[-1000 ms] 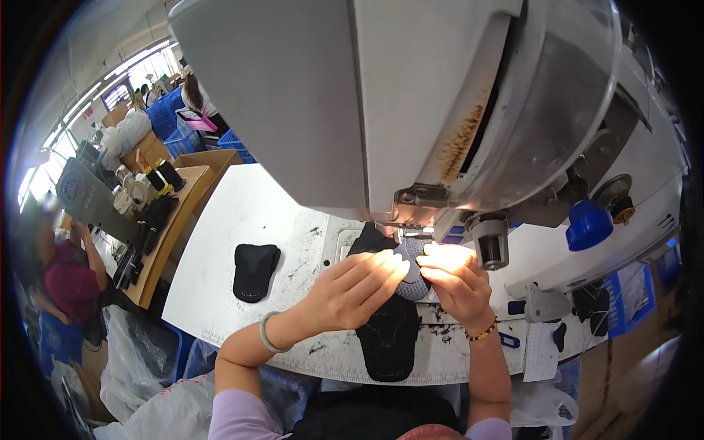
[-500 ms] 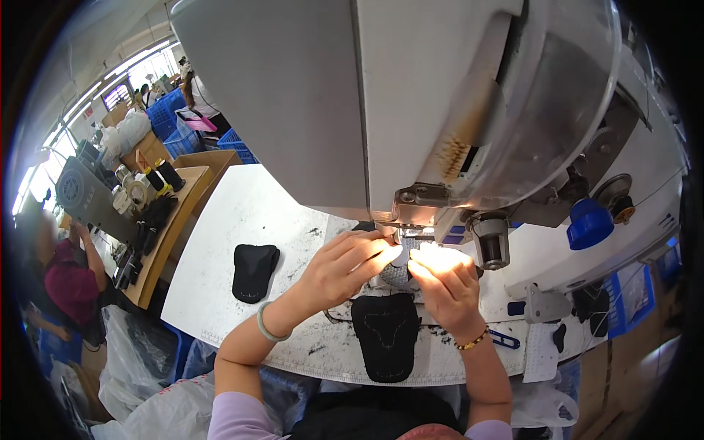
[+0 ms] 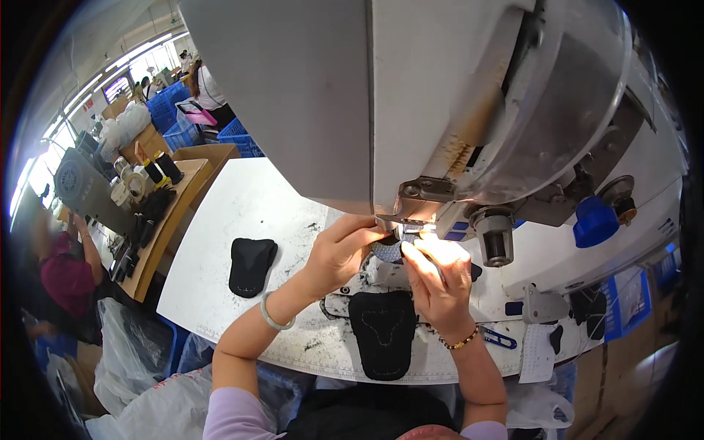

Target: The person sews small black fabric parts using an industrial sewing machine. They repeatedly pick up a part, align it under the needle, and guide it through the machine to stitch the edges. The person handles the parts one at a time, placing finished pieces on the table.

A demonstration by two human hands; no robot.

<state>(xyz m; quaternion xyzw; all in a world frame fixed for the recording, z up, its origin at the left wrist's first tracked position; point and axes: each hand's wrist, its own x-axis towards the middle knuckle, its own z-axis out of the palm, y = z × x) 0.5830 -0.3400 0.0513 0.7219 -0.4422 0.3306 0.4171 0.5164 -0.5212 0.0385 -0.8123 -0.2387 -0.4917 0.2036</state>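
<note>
Under the needle area of a large sewing machine [image 3: 422,194], a small grey textured fabric piece [image 3: 387,250] with a dark edge is pinched between both my hands. My left hand [image 3: 339,253] grips its left side, the fingers pressed together. At its right edge, my right hand [image 3: 438,279] holds it with thumb and fingertips under the bright lamp light. Much of the piece is hidden by the fingers and the machine head. Close to me lies a black padded fabric piece [image 3: 381,334] with pale stitched lines. A similar black piece [image 3: 252,268] rests farther left on the white table [image 3: 209,242].
A small blue-handled tool [image 3: 499,337] lies right of my right wrist. Beside it are a white paper sheet [image 3: 537,354] and a grey metal fitting [image 3: 544,304]. Blue crates [image 3: 627,301] stand at right. At left, a wooden bench [image 3: 165,224] carries thread cones; a person sits there.
Both hands have turned the grey piece slightly and shifted it a little upward and to the left. The view has tilted a bit; the black pieces stay on the table.
</note>
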